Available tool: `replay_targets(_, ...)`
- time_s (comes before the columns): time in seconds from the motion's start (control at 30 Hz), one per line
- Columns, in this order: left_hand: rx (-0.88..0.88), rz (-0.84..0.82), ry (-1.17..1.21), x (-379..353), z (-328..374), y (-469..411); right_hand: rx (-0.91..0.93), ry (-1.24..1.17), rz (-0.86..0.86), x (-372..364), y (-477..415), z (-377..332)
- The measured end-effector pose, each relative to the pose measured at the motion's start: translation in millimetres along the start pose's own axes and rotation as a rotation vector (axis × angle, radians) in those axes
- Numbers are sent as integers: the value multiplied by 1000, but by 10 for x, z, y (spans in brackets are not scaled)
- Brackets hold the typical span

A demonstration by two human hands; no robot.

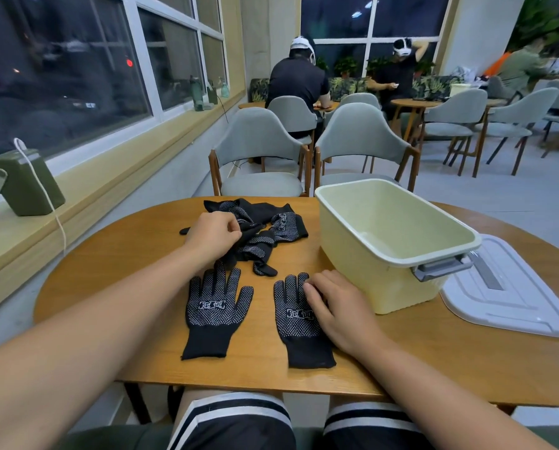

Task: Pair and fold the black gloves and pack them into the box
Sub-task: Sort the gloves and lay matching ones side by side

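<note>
A person's left hand (215, 233) curls its fingers round black fabric at the edge of a heap of black gloves (271, 228) at the far middle of a wooden desk (125, 254). The right hand (336, 306) rests bent fingers on the fingers of a dotted glove (299, 323) lying flat, palm up; whether it pinches the cloth cannot be told. A second flat glove (213, 310) lies just beside it to the left, apart. The pale yellow box (353, 248) stands open just right of the right hand, its grey lid (505, 293) lying flat beyond it. Two grey chairs (262, 151) face the desk's far side
</note>
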State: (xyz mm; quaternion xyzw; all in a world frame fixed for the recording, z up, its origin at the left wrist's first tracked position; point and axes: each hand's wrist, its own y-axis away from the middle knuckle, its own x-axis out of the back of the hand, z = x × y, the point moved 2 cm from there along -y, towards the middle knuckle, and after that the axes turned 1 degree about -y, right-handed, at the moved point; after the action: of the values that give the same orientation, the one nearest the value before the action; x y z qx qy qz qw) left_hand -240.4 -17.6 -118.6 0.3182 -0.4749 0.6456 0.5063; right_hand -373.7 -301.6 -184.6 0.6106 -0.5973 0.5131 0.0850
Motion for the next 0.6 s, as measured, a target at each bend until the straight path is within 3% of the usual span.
replay_targets(0.23,-76,-77,204,63,656,92,-22,-4,-12,0,-2,-15)
replay_targets(0.43,84,-324,690,-32,1446,207,-35,17,-31,13,-7,-16)
replay_targets(0.53,98,-434,789,-106,1726,290,-40,28,-28,1,-9,-10)
replay_targets(0.6,107,-419,821,-156,1842,335,-42,27,-29,-2,-8,-12)
